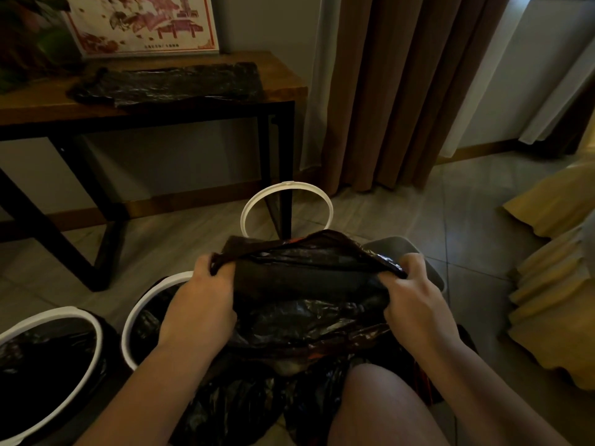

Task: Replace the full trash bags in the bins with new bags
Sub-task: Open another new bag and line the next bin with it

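Gripping black bag (306, 304) w/ left hand (201, 304), right hand (415, 300).

home rm, curtains (396, 91), wood console table (283, 82), tiled floor (450, 220)

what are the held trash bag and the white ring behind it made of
The trash bag looks like thin glossy black plastic film: it crinkles and catches highlights. The white ring is probably rigid matte plastic: smooth, even, with a moulded tab on top.
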`<state>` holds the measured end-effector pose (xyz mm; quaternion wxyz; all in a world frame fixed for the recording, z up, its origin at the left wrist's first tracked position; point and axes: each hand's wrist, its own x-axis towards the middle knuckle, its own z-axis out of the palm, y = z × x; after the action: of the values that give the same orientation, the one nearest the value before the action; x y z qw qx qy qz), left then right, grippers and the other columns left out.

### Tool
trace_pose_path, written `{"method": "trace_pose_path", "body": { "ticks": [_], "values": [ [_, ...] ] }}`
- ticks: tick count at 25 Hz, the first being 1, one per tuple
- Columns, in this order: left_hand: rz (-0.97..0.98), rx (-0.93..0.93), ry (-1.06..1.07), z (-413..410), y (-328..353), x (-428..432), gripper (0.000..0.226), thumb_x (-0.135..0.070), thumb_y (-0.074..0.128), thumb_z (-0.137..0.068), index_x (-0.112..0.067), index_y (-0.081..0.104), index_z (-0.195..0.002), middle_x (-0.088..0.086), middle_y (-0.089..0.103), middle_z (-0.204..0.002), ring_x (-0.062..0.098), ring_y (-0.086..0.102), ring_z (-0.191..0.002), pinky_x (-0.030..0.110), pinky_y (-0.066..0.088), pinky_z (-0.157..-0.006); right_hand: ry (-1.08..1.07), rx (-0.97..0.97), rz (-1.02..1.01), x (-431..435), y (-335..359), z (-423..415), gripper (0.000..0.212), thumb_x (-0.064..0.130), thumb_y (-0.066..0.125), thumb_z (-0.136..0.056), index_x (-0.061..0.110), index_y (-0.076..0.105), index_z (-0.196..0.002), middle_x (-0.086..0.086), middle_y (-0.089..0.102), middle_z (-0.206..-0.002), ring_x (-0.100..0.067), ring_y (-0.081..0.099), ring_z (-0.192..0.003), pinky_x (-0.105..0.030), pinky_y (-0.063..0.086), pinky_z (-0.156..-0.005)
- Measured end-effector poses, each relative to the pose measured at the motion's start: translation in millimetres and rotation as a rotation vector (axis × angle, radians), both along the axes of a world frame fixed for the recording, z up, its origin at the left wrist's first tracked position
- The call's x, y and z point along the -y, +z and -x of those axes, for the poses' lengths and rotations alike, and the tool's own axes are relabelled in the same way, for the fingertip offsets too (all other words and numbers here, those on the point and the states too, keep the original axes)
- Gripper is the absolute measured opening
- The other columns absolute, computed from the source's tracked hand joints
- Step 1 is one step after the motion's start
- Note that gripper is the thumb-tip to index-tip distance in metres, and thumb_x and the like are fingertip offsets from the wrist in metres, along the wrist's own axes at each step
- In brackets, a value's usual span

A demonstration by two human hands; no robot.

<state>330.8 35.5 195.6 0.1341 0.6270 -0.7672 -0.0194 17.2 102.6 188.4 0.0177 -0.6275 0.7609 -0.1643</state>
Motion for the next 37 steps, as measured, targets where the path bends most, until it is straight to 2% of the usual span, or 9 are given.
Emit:
{"method": "trace_pose_path", "body": {
  "ticks": [4,8,14,18,20,23,27,32,37],
  "values": [
    [0.11,-0.052,0.051,-0.4,10.0,-2.2,0.035,-0.027,0.068,-0.086,-0.034,0.068,-0.12,-0.008,0.053,-0.087,0.007,0.041,-0.06,0.023,0.029,-0.048,0.028,-0.13,-0.031,-5.1,7.2,-3.8,0.021,0.015,0.081,-0.083,0.019,0.079,-0.104,-0.002,0.063,-0.129,-0.011,0.062,-0.071,-0.028,0.053,-0.055],
    [0.107,-0.095,0.003,2.4,12.0,-0.4,0.026,-0.033,0.064,-0.091,-0.04,0.078,-0.111,-0.011,0.049,-0.094,0.009,0.046,-0.077,0.022,0.034,-0.054,0.009,-0.187,-0.067,-6.0,8.2,-1.1,0.032,0.022,0.07,-0.091,0.029,0.076,-0.123,0.004,0.061,-0.133,-0.009,0.063,-0.073,-0.023,0.051,-0.058],
    [0.246,0.188,0.091,3.2,15.2,1.2,0.032,-0.051,0.067,-0.087,-0.025,0.08,-0.073,-0.003,0.05,-0.08,0.025,0.051,-0.088,0.041,0.045,-0.07,-0.01,-0.198,-0.061,-3.8,1.1,5.3,0.031,0.025,0.066,-0.093,0.032,0.076,-0.122,0.004,0.054,-0.151,-0.008,0.066,-0.072,-0.023,0.052,-0.059],
    [0.168,0.173,0.017,2.7,12.9,3.1,0.008,-0.025,0.082,-0.078,-0.019,0.078,-0.077,-0.001,0.052,-0.083,0.026,0.054,-0.081,0.035,0.043,-0.061,-0.012,-0.091,0.065,-1.2,-1.7,0.2,0.011,0.026,0.068,-0.095,0.022,0.079,-0.095,0.003,0.072,-0.111,-0.008,0.061,-0.056,-0.016,0.038,-0.049],
    [0.063,0.123,0.027,2.0,8.3,3.9,0.021,-0.015,0.081,-0.075,-0.02,0.075,-0.095,0.002,0.055,-0.102,0.023,0.058,-0.079,0.031,0.043,-0.057,-0.043,-0.083,0.122,-0.4,-3.1,-1.3,0.012,0.027,0.067,-0.096,0.021,0.075,-0.09,0.006,0.066,-0.091,-0.008,0.056,-0.052,-0.021,0.042,-0.045],
    [-0.065,0.064,0.02,-0.6,3.4,4.0,0.037,-0.013,0.076,-0.079,-0.022,0.063,-0.112,0.004,0.045,-0.12,0.015,0.048,-0.07,0.029,0.045,-0.06,-0.066,-0.13,0.175,0.5,-5.3,3.3,0.004,0.013,0.077,-0.084,0.016,0.075,-0.086,0.001,0.058,-0.082,-0.019,0.057,-0.061,-0.038,0.052,-0.052],
    [-0.093,-0.005,0.027,-4.4,5.2,4.8,0.041,-0.018,0.074,-0.084,-0.027,0.06,-0.122,0.003,0.038,-0.129,0.018,0.055,-0.076,0.03,0.051,-0.066,0.048,-0.29,0.2,1.7,-3.8,8.1,0.021,0.007,0.088,-0.062,0.019,0.075,-0.072,-0.004,0.053,-0.083,-0.027,0.052,-0.079,-0.042,0.05,-0.067],
    [0.158,-0.026,0.08,-0.5,16.0,3.2,0.006,-0.032,0.068,-0.087,-0.028,0.073,-0.085,-0.014,0.044,-0.074,0.009,0.044,-0.063,0.023,0.028,-0.047,-0.007,-0.219,0.19,6.3,-4.4,1.4,0.022,0.004,0.082,-0.074,0.016,0.079,-0.093,-0.003,0.054,-0.081,-0.022,0.049,-0.075,-0.038,0.051,-0.054],
    [0.096,-0.024,-0.034,-1.1,0.3,11.1,0.018,-0.012,0.068,-0.085,-0.023,0.079,-0.094,-0.004,0.038,-0.09,0.015,0.043,-0.071,0.031,0.042,-0.058,-0.023,-0.122,0.131,12.2,2.7,-6.7,0.019,0.001,0.071,-0.084,0.015,0.077,-0.095,0.004,0.054,-0.074,-0.016,0.051,-0.058,-0.036,0.052,-0.051]
  ]
}}
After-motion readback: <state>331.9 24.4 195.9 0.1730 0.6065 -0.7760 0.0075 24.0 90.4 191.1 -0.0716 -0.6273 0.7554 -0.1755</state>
